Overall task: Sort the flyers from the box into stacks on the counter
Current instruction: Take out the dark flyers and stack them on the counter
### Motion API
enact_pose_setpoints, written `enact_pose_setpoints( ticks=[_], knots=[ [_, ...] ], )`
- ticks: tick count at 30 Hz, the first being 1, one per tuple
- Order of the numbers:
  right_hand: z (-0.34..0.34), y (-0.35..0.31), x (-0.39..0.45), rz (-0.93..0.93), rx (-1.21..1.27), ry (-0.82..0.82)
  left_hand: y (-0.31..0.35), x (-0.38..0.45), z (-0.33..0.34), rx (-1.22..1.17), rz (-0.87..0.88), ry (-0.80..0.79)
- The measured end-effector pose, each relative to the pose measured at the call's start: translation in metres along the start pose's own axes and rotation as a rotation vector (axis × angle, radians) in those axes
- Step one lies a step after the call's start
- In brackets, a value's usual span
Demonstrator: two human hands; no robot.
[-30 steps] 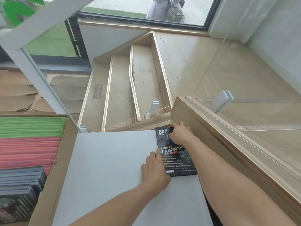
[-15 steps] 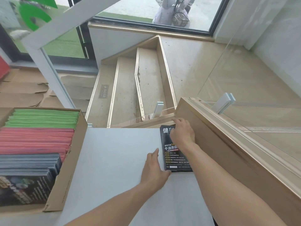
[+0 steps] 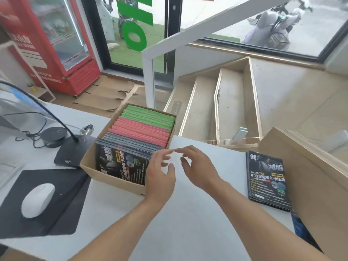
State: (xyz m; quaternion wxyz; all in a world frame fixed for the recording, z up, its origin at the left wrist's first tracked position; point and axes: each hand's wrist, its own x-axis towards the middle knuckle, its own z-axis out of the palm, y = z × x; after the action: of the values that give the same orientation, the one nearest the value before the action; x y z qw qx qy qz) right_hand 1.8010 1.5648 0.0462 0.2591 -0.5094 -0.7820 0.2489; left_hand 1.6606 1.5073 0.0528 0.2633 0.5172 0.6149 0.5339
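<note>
both empty hands, left hand [image 3: 160, 178] and right hand [image 3: 197, 166], hover beside cardboard box [image 3: 113, 178] of glossy flyers [image 3: 122, 162].

Both empty hands, left hand [image 3: 160, 176] and right hand [image 3: 197, 166], hover seemingly beside the box [image 3: 113, 179].

A white mouse [image 3: 37, 199] lies on a black mouse pad [image 3: 62, 196], near a microphone base [image 3: 72, 150].

one head-worn view looks forward and down, close over the counter [image 3: 188, 223], facing the stairs [image 3: 216, 102].
</note>
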Motion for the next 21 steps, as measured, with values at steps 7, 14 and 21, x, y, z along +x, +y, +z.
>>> enact_pose_setpoints(
  ticks=[7, 14, 21],
  knots=[
    [0.05, -0.076, 0.023, -0.224, -0.348, -0.092, -0.045, 0.045, -0.106, 0.513, 0.061, 0.077],
    [0.081, -0.097, 0.016, -0.214, -0.628, -0.058, -0.088, 0.044, -0.135, 0.893, 0.005, -0.07],
    [0.093, -0.101, 0.005, -0.178, -0.683, 0.001, -0.09, 0.043, -0.137, 0.858, 0.004, -0.075]
  ],
)
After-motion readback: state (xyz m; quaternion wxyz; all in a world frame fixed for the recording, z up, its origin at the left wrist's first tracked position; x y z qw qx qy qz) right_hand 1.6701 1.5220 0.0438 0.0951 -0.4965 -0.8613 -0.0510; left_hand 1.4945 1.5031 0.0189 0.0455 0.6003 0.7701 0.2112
